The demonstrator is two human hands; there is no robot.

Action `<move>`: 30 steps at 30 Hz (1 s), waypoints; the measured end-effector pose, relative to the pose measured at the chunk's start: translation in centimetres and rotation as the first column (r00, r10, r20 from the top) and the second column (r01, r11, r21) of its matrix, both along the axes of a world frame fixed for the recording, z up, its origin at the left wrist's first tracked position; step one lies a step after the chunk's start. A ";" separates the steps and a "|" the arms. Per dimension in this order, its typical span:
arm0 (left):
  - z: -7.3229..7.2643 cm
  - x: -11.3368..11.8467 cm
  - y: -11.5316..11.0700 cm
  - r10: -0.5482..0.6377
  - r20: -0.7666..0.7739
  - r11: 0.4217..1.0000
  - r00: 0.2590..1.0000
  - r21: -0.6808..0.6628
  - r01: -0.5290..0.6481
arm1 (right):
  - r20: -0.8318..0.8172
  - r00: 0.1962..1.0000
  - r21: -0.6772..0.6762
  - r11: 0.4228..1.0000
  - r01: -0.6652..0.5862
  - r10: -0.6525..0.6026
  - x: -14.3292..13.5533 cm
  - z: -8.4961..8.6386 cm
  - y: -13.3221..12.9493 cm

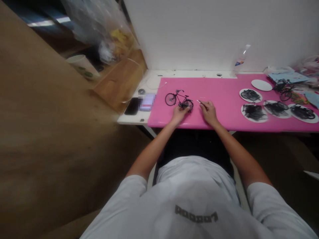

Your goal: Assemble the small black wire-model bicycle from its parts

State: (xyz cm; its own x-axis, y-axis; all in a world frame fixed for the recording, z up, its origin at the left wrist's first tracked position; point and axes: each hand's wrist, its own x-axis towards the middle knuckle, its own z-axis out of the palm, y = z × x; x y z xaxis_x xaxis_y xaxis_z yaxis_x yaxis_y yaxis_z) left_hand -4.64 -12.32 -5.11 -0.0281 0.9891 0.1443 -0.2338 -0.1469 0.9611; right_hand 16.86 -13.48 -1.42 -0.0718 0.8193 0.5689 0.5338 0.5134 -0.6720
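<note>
A small black model bicycle (178, 99) stands over the pink mat (219, 96), its front wheel pointing left. My left hand (179, 114) is closed on its rear part, near the back wheel, hiding a bit of it. To the right, my right hand (208, 112) pinches a thin metal tool (198, 101), whose tip points left toward the rear wheel without touching it. A fine light-coloured sliver (202, 97) lies on the mat just beyond the tool.
White plates (261, 85) stand at the right, several with black bicycle parts (250, 95). Behind them are another model bicycle (285, 94) and packets (290, 77). A clear bottle (241, 59) stands by the wall. A black phone (132, 106) lies left of the mat.
</note>
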 end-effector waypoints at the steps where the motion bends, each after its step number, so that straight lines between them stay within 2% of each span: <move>1: 0.0 0.0 0.0 0.007 0.004 1.000 1.000 -0.004 -0.007 | 0.020 1.000 0.005 1.000 -0.010 0.010 0.0 -0.1 0.0; 9: 1.0 0.0 -0.8 -0.007 -0.018 0.998 1.000 0.057 0.008 | 0.235 0.966 0.113 0.984 -0.138 0.109 -0.5 -0.6 -0.8; 13: 1.1 0.1 -0.9 -0.022 -0.033 0.997 0.999 0.076 0.024 | 0.331 0.940 0.147 0.978 -0.145 0.089 -0.8 -0.7 -1.2; 19: 1.9 0.1 -1.4 -0.021 -0.023 0.998 1.000 0.053 0.022 | 0.352 0.935 0.202 0.972 -0.119 0.041 -1.0 -0.4 -1.6; 25: 2.4 0.2 -1.7 -0.002 -0.042 0.999 0.999 0.036 0.003 | 0.357 0.934 0.122 0.989 -0.079 0.030 -1.1 -0.2 -1.8; 30: 2.5 0.4 -1.7 0.019 -0.060 1.000 0.998 0.024 -0.017 | 0.363 0.931 0.108 0.991 -0.079 0.034 -1.1 -0.3 -1.8</move>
State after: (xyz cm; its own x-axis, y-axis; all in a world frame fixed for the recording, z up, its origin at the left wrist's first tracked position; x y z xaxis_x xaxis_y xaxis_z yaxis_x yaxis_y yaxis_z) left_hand -4.27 -14.05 -2.58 -0.0362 0.9848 0.1696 -0.1724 -0.1733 0.9697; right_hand 15.78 -15.24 -1.69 -0.3342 0.7356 0.5892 0.6958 0.6142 -0.3722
